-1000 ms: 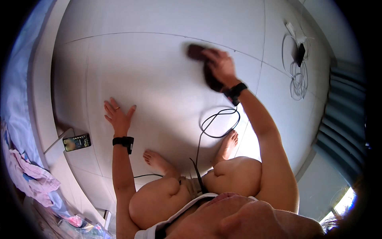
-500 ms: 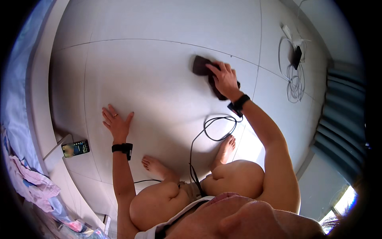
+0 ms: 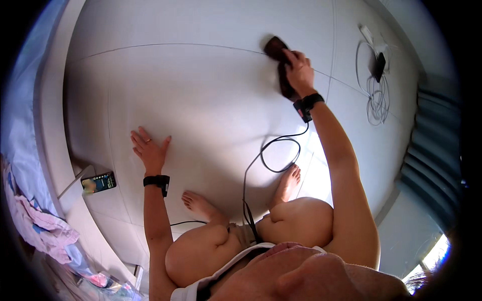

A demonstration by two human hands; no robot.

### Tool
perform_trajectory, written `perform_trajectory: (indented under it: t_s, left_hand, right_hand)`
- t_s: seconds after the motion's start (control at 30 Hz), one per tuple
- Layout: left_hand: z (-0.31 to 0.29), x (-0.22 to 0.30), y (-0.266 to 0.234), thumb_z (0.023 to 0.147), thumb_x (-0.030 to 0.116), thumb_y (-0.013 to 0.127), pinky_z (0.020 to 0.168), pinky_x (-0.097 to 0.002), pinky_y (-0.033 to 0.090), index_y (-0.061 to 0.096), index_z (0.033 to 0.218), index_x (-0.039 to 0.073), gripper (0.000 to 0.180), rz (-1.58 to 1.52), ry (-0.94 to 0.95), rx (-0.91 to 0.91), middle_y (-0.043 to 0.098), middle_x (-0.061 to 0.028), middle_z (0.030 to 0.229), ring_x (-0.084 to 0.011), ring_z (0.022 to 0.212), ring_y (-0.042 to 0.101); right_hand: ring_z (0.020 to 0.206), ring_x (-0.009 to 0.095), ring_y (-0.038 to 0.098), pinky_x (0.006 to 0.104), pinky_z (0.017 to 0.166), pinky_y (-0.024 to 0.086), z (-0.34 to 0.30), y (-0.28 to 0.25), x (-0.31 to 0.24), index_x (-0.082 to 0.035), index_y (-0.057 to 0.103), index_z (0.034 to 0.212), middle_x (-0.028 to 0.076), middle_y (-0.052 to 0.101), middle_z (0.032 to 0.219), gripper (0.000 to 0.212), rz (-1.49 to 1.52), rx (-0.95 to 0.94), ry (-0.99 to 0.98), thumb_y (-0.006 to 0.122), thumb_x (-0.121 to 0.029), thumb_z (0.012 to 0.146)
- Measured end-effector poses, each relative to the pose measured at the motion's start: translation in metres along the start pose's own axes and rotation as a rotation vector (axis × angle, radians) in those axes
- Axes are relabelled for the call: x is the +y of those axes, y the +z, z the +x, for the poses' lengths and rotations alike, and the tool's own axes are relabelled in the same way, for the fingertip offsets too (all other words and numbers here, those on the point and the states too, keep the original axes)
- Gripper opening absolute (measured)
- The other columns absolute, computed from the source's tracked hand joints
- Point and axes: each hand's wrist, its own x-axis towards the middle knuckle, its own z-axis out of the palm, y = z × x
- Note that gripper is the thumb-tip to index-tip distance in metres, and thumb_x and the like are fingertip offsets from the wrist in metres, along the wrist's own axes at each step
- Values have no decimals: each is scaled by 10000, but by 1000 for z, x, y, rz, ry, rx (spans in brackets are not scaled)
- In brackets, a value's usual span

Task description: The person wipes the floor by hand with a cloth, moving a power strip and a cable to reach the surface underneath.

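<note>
A dark brown cloth (image 3: 286, 83) lies bunched on the pale tiled floor (image 3: 201, 85), across a thin tile seam. On top of it presses my right hand (image 3: 301, 74), its fingers curled over the cloth and its arm stretched far forward. Part of the cloth is hidden under the hand. My left hand (image 3: 151, 152) rests on the bare floor at the left, fingers spread, with a ring on one finger. Each wrist carries a black strap with a small box.
A black cable (image 3: 273, 143) loops from my right wrist down between my feet. A lit phone (image 3: 98, 183) stands by the bed frame (image 3: 54, 100) at the left. White cords (image 3: 377, 105) and a black adapter (image 3: 379, 67) lie far right, near a dark curtain (image 3: 433, 145).
My right hand has slid forward and slightly right along the floor with the cloth, and the cable at that wrist has shifted. My left hand stays in nearly the same place.
</note>
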Motion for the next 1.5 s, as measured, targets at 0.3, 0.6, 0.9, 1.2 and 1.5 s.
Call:
perform_trajectory:
  t_s: [0.3, 0.6, 0.9, 1.2, 1.5]
  left_hand:
    - [6, -14, 4, 813, 654, 641, 1120, -628, 178, 76, 1542, 32, 1113, 25, 21, 19, 45, -292, 1576, -448, 1461, 80]
    - [4, -7, -10, 792, 688, 636, 1108, -640, 184, 134, 1530, 12, 1120, -27, -14, -39, 95, -324, 1555, -459, 1454, 96]
    - [7, -5, -6, 795, 652, 664, 1088, -628, 229, 162, 1502, -11, 1091, -39, 18, 67, 152, -350, 1516, -495, 1421, 143]
    - [5, 4, -17, 788, 717, 614, 1102, -630, 180, 162, 1501, -24, 1123, -58, 22, 43, 116, -343, 1530, -490, 1433, 104]
    - [10, -33, -21, 892, 505, 619, 1103, -589, 246, 411, 1409, 22, 738, -300, 15, 144, 298, -201, 1528, -338, 1409, 289]
  right_hand:
    - [1161, 273, 512, 445, 908, 457, -169, -26, -88, -300, 632, 1229, 24, 530, 1296, 467, 203, -384, -416, 650, -113, 802]
    - [1170, 292, 574, 355, 1031, 439, -74, -46, 53, -113, 622, 1247, 99, 616, 1251, 453, 459, -44, -32, 660, -30, 803]
    - [1144, 348, 529, 447, 1005, 432, -111, -2, 57, -255, 597, 1316, 106, 571, 1283, 525, 165, 59, 47, 674, -121, 813]
    - [1227, 278, 498, 390, 1057, 393, -191, -4, -123, -197, 595, 1305, 70, 557, 1319, 522, 735, -495, -273, 674, -43, 812]
    - [1109, 346, 574, 443, 975, 455, -81, 10, 64, -97, 563, 1344, 174, 606, 1211, 482, 322, -50, 33, 678, -159, 880]
